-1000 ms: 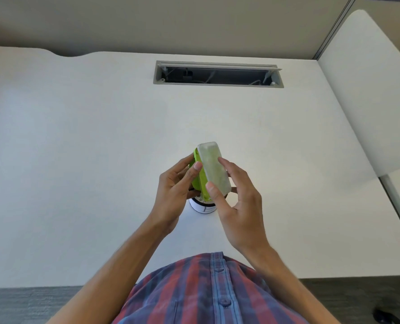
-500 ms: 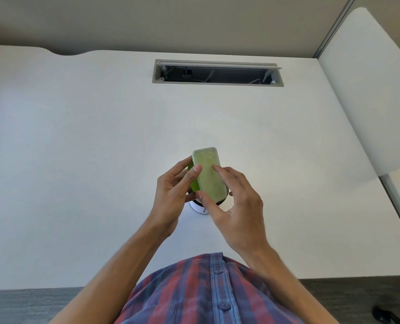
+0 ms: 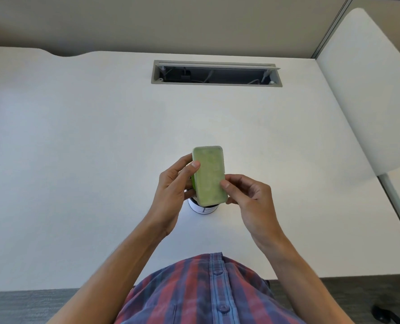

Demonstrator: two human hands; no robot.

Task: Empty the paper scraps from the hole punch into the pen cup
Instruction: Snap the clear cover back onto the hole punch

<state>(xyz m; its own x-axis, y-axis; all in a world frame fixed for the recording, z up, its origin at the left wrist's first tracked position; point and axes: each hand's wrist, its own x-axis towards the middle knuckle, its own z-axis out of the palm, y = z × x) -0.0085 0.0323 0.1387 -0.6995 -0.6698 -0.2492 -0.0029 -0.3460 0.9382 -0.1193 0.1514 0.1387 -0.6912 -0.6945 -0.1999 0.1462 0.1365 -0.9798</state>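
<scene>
A green hole punch [image 3: 209,176] is held upside down above the desk, its pale translucent base cover facing me. My left hand [image 3: 173,190] grips its left side, thumb on the cover's upper left edge. My right hand [image 3: 248,197] pinches the cover's right edge between thumb and fingers. Directly under the punch stands a white pen cup [image 3: 203,208]; only its near wall shows, and its opening is hidden by the punch. No paper scraps are visible.
The white desk [image 3: 77,160] has an open cable slot [image 3: 216,73] at the back. A white partition panel [image 3: 367,90] rises along the right side. The desk's front edge runs just before my plaid shirt [image 3: 206,291].
The punch has tilted flatter toward me and lowered over the cup. My right hand slid from covering the cover's lower part to pinching its right edge.
</scene>
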